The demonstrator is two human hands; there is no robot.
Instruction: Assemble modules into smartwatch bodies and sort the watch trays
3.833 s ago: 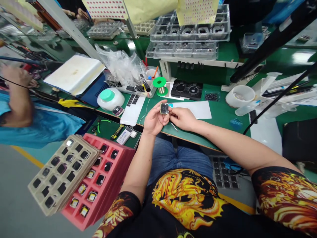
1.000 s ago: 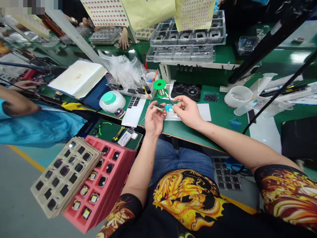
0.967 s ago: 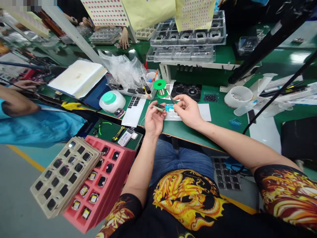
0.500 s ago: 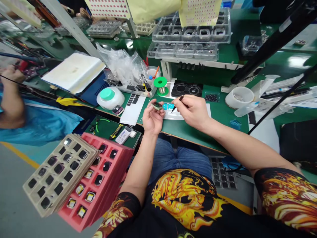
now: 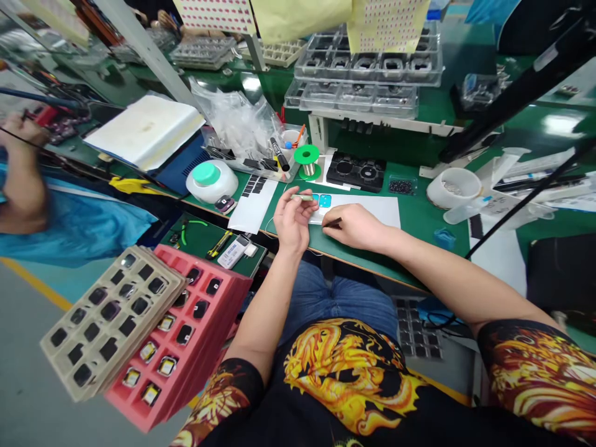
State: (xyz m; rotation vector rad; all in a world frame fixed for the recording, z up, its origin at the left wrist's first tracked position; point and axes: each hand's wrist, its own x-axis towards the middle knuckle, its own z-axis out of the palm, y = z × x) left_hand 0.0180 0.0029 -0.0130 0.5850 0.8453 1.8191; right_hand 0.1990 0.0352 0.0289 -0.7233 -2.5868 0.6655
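The left hand [image 5: 292, 218] pinches a small flat part [image 5: 302, 197] by its edges between thumb and fingertips, holding it level just above the blue tabs [image 5: 322, 200] at the end of the white sheet [image 5: 372, 208]. The right hand [image 5: 356, 225] sits low over that sheet with its fingers curled tight round a thin dark tool [image 5: 333, 222], tip toward the left hand. I'd say steadiness matters most here: wrists planted on the bench [image 5: 419, 218], a light grip on the rim only, and the tip kept shallow so it doesn't skid or gouge.
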